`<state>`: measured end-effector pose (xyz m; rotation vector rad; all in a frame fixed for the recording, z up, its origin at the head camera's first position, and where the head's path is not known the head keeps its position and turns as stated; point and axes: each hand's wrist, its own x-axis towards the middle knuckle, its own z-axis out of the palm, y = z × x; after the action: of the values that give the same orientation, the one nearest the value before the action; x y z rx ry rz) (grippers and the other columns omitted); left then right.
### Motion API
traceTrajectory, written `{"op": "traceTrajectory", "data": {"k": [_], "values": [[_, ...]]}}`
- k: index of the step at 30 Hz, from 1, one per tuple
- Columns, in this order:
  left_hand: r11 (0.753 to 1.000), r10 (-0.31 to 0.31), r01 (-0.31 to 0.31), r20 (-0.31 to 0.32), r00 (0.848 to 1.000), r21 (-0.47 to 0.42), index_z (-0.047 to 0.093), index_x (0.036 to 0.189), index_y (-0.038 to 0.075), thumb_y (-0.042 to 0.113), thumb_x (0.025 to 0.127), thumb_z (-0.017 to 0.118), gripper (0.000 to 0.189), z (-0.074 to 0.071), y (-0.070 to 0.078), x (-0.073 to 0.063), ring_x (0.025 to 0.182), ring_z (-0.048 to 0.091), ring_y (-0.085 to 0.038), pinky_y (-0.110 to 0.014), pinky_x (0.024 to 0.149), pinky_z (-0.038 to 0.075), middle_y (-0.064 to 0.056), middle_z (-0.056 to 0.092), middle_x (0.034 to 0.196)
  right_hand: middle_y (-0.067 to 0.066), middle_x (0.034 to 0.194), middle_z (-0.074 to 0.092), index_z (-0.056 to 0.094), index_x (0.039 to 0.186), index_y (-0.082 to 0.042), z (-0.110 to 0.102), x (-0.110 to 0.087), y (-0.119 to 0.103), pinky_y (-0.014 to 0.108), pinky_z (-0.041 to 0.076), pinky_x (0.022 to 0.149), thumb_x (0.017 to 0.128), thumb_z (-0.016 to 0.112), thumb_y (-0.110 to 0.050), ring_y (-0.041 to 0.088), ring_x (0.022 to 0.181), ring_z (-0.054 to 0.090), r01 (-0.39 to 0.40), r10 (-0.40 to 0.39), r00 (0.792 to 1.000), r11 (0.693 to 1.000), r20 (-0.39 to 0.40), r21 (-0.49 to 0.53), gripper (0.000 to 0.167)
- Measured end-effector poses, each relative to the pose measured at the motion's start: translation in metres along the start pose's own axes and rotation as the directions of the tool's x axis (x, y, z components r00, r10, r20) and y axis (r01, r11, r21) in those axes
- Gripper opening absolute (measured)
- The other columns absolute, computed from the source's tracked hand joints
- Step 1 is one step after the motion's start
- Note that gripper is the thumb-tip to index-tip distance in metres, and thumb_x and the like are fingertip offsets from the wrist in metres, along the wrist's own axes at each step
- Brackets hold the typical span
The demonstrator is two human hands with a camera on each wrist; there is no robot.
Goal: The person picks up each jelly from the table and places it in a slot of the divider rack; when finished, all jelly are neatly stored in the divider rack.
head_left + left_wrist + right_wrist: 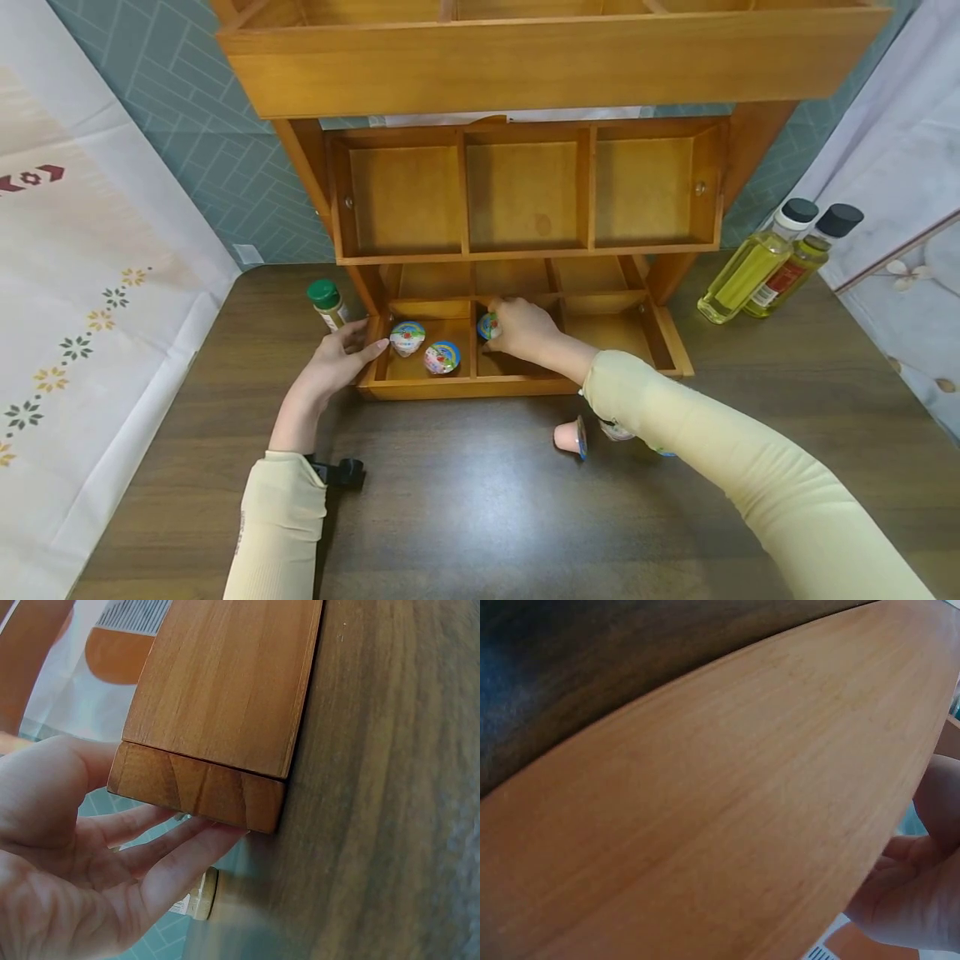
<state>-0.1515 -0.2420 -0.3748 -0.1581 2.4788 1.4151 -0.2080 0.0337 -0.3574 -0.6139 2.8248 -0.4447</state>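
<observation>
My left hand (330,371) grips the left side wall of the bottom tray (427,390) of a wooden rack. In the left wrist view, the thumb goes over the inner side and the fingers lie along the outside. In the middle compartment my right hand (528,332) pinches a jelly cup (487,326) with a blue lid, partly hidden by the fingers. Two lidded jelly cups, one whitish (407,336) and one pink-blue (442,357), sit in the left compartment. The right wrist view mostly shows the tray's front board (727,802).
A pink jelly cup (567,437) lies on its side on the table, and more cups (617,431) show partly under the right sleeve. A green-capped jar (327,302) stands left of the rack; two oil bottles (742,271) stand right. Upper tiers (525,67) overhang the tray.
</observation>
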Motion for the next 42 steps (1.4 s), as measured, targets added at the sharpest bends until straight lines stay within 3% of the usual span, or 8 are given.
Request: {"op": "traceTrajectory", "data": {"k": [8,16,21,28,35,42], "values": [[1.000,-0.012,0.012,0.000,1.000,0.000,0.019,0.148,0.002,0.036,0.094,0.055,0.073,0.000,0.001,0.000,0.134,0.032,-0.037,-0.049,0.106,0.032,-0.022,0.031,0.147,0.008,0.102,0.067,0.047,0.134,-0.006,-0.002,0.001,0.001,0.036,0.054,0.072,0.078,0.076,-0.032,0.024,0.088,0.065,0.002,-0.001,1.000,1.000,0.018,-0.007,0.069],[1.000,-0.022,0.022,-0.004,1.000,-0.006,0.020,0.148,0.002,0.035,0.094,0.055,0.073,0.000,0.002,0.000,0.133,0.032,-0.038,-0.049,0.106,0.032,-0.023,0.030,0.147,0.015,0.134,0.051,0.041,0.140,-0.007,-0.013,-0.006,0.008,0.043,0.045,0.095,0.077,0.077,-0.034,0.032,0.119,0.051,0.032,-0.033,0.997,0.999,0.068,0.027,0.078],[1.000,-0.025,0.025,-0.002,1.000,-0.003,0.019,0.148,0.002,0.035,0.094,0.055,0.073,0.000,0.002,0.000,0.134,0.031,-0.038,-0.049,0.106,0.031,-0.023,0.030,0.147,0.016,0.137,0.047,0.044,0.137,-0.006,-0.021,-0.016,0.018,0.045,0.036,0.104,0.078,0.076,-0.030,0.034,0.126,0.043,0.080,-0.083,0.994,0.996,0.071,0.048,0.071],[1.000,-0.007,0.007,0.006,1.000,-0.014,0.018,0.148,0.001,0.036,0.094,0.055,0.074,-0.001,0.001,-0.001,0.135,0.030,-0.037,-0.048,0.106,0.032,-0.022,0.031,0.147,0.017,0.132,0.051,0.050,0.132,-0.004,-0.034,-0.045,0.027,0.046,0.036,0.103,0.080,0.074,-0.026,0.033,0.124,0.046,0.200,-0.202,0.979,0.975,0.003,0.093,0.061],[1.000,-0.009,0.010,0.004,1.000,-0.017,0.018,0.148,0.000,0.035,0.094,0.056,0.074,-0.002,0.000,-0.003,0.135,0.030,-0.038,-0.048,0.107,0.031,-0.023,0.030,0.147,0.009,0.134,0.050,0.049,0.133,-0.011,-0.040,-0.085,0.026,0.044,0.041,0.099,0.082,0.072,-0.031,0.029,0.123,0.048,0.229,-0.229,0.973,0.972,-0.023,0.044,0.060],[0.999,-0.009,0.010,0.018,1.000,-0.038,0.016,0.148,0.001,0.035,0.094,0.055,0.075,0.000,0.002,-0.003,0.136,0.028,-0.038,-0.048,0.107,0.031,-0.023,0.028,0.148,0.005,0.126,0.055,0.053,0.128,-0.009,-0.038,-0.120,0.036,0.038,0.048,0.090,0.081,0.074,-0.025,0.022,0.112,0.056,0.356,-0.349,0.933,0.930,-0.083,0.094,0.054]]}}
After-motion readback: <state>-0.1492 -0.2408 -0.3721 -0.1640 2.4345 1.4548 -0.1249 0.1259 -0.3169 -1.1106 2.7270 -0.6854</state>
